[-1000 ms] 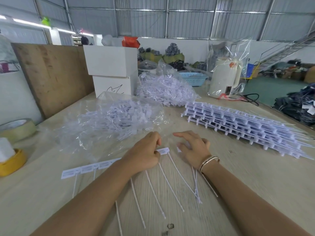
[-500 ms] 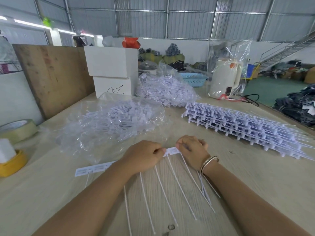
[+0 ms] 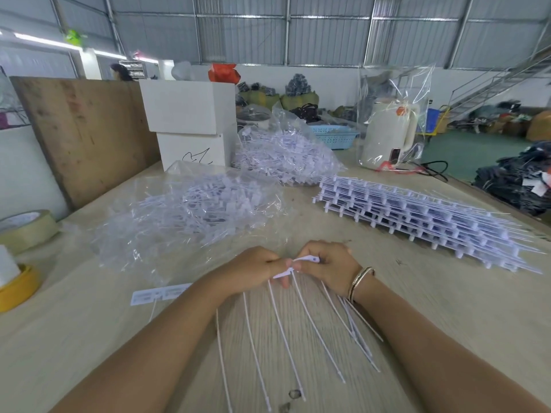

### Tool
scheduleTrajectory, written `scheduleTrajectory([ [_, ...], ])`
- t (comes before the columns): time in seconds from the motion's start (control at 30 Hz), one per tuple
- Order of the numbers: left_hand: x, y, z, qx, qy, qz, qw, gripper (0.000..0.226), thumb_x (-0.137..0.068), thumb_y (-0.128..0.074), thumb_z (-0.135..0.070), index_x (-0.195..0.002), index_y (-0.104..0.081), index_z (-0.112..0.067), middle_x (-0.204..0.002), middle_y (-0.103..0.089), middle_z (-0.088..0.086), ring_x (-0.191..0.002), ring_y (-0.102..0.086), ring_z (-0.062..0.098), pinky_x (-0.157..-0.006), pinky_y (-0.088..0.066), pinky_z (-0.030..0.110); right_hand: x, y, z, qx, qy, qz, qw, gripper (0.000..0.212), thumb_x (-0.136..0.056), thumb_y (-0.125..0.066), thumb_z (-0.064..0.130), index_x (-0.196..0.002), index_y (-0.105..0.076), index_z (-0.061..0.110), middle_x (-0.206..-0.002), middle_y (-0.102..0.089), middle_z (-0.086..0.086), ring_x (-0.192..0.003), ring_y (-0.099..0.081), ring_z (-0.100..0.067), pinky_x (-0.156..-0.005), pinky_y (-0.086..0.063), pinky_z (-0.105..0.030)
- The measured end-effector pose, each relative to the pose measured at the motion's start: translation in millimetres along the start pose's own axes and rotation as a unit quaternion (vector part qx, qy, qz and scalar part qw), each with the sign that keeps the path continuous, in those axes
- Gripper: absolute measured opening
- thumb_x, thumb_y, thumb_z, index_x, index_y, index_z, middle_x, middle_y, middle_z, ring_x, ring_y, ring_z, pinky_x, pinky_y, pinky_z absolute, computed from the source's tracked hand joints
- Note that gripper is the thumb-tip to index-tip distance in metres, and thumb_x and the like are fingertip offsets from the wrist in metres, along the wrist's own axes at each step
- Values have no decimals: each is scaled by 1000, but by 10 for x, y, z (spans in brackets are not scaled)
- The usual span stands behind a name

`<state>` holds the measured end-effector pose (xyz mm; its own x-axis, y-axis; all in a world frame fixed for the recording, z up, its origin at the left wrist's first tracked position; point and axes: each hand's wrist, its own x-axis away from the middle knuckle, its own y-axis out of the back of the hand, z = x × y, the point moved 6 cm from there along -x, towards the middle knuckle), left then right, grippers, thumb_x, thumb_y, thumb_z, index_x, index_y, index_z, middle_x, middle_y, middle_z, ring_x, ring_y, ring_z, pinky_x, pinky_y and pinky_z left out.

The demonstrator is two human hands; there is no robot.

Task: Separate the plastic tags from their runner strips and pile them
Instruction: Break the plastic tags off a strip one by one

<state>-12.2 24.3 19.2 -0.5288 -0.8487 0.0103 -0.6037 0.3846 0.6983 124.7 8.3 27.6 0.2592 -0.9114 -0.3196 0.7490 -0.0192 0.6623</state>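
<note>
The left hand (image 3: pixel 253 268) and the right hand (image 3: pixel 331 265) both pinch one white tag strip (image 3: pixel 299 265) just in front of the bag of loose tags (image 3: pixel 190 210). The print on the strip's labels is too blurred to read.

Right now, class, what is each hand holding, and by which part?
Both hands pinch one strip of plastic tags at its flat head end: left hand, right hand. The thin tails hang free.
</note>
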Motion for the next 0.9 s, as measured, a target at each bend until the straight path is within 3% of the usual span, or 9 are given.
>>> scheduleTrajectory([
  [0.13,16,27,42,63,18,16,998,46,-96,-45,-39,-59,-70,-31,-68,-60,-13,-71,-50,9,-68,-38,19,18,37,102,5,66,-48,997,16,-85,-67,15,-74,-67,3,-70,-61,-6,-64,-54,-15,-69,-41,-30],
  [0.23,11,35,86,100,29,40,994,45,-96,-45,-43,-61,-72,-31,-72,-46,14,-73,-42,22,-82,-38,29,7,22,135,21,86,-55,995,17,-87,-64,13,-77,-66,-1,-73,-61,-12,-67,-54,-20,-66,-41,-30],
  [0.3,20,43,124,124,43,51,990,44,-95,-46,-45,-64,-73,-29,-68,-36,16,-70,-40,23,-90,-38,32,5,18,157,33,103,-65,992,16,-87,-64,11,-79,-67,-1,-75,-62,-13,-69,-56,-23,-67,-42,-30],
  [0.43,34,22,131,155,43,77,984,41,-87,-51,-50,-61,-72,-26,-75,-47,15,-88,-48,19,-103,-35,29,26,29,187,55,125,-83,987,16,-87,-64,13,-76,-68,2,-73,-62,-8,-69,-58,-21,-67,-43,-29],
  [0.57,52,15,75,155,23,84,984,62,-99,-43,-32,-41,-64,-28,-33,-42,-8,-61,-48,19,-111,-29,43,38,19,226,75,141,-87,983,25,-88,-58,21,-77,-66,0,-74,-61,-10,-68,-57,-23,-65,-45,-36],
  [0.7,71,5,27,165,15,85,983,70,-101,-38,-24,-36,-62,-28,-31,-47,-10,-42,-51,-1,-110,-29,39,49,31,259,86,154,-100,979,29,-87,-55,25,-76,-65,-1,-72,-60,-11,-66,-56,-24,-63,-43,-35],
  [0.77,50,2,36,166,9,78,983,69,-101,-38,-21,-36,-63,-28,-35,-53,-11,-54,-59,-2,-106,-31,36,55,36,276,87,157,-104,978,28,-87,-56,24,-75,-65,0,-71,-60,-12,-65,-56,-25,-62,-43,-35],
  [0.83,29,23,45,183,12,58,981,63,-99,-43,-22,-41,-66,-25,-41,-58,-9,-85,-66,19,-99,-34,31,58,35,295,93,163,-108,976,26,-87,-57,22,-75,-65,0,-71,-60,-12,-64,-56,-25,-62,-43,-36],
  [0.9,4,38,47,202,24,38,978,46,-92,-52,-34,-57,-73,-13,-45,-58,-7,-85,-62,27,-97,-38,30,65,31,310,99,167,-112,975,27,-87,-56,23,-75,-65,1,-70,-59,-11,-64,-56,-25,-61,-43,-37],
])
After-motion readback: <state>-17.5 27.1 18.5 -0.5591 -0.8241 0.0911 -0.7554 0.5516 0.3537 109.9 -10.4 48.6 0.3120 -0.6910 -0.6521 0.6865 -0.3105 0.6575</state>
